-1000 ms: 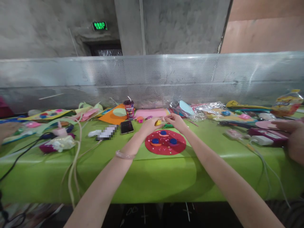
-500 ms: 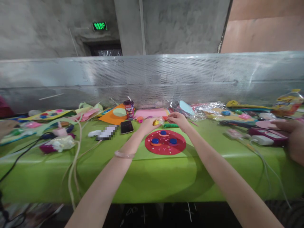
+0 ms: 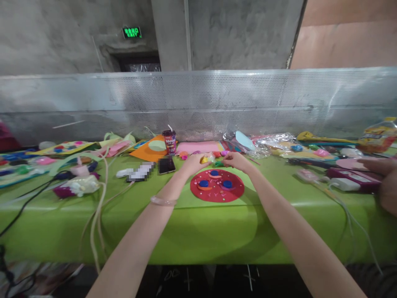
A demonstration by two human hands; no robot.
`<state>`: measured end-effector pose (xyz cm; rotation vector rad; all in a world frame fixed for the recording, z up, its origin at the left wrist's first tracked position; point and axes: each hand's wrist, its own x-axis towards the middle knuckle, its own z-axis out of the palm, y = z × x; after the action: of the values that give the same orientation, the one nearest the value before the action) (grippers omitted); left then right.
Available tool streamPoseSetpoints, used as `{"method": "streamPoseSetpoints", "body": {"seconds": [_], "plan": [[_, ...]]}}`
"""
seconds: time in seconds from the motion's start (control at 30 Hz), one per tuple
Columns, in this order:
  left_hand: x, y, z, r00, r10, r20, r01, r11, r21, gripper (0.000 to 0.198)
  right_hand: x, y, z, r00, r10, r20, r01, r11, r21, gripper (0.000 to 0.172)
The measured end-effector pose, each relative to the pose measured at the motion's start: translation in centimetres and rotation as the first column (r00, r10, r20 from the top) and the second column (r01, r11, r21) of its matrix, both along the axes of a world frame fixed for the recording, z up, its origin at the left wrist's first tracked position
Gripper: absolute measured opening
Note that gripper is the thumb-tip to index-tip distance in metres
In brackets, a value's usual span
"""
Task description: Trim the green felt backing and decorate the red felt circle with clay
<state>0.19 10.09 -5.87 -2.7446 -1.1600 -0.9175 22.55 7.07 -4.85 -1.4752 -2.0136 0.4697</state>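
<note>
My left hand (image 3: 196, 162), a pale bangle on its wrist, is closed around a small lump of yellow clay (image 3: 204, 160) with clear wrap beside it. To its right, my right hand (image 3: 235, 160) is bent down with fingertips pinched together; whatever they hold is too small to make out. Green clay (image 3: 218, 164) lies just under those fingertips. Nearer to me is a red paper disc (image 3: 217, 194) decorated with blue clay rounds, curved orange and purple strips and small pale dots. It rests on a light green sheet (image 3: 251, 199).
A purple drink cup (image 3: 170, 142) and a dark phone (image 3: 166, 165) stand left of my hands. Cables (image 3: 98, 215) cross the table's left side. Another person's hand (image 3: 386, 182) is at far right, beside a maroon box (image 3: 353, 180). Crumpled plastic packaging (image 3: 276, 144) lies behind.
My right hand has dropped from above the clay lumps to beside the green clay, its fingers now pointing down. The left hand stays around the yellow clay. The view has shifted slightly.
</note>
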Motion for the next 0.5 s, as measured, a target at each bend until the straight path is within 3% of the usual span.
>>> {"method": "streamPoseSetpoints", "body": {"seconds": [0.2,0.5], "plan": [[0.01,-0.01,0.06,1.0,0.014,-0.008,-0.014,1.0,-0.015,0.029,0.22,0.13,-0.07,0.969,-0.021,0.247,0.025,1.0,-0.013,0.02],[-0.03,-0.06,0.0,1.0,0.022,-0.013,-0.023,0.999,-0.042,0.029,0.81,-0.51,0.37,0.903,0.009,0.43,0.02,0.998,-0.061,0.021]]}}
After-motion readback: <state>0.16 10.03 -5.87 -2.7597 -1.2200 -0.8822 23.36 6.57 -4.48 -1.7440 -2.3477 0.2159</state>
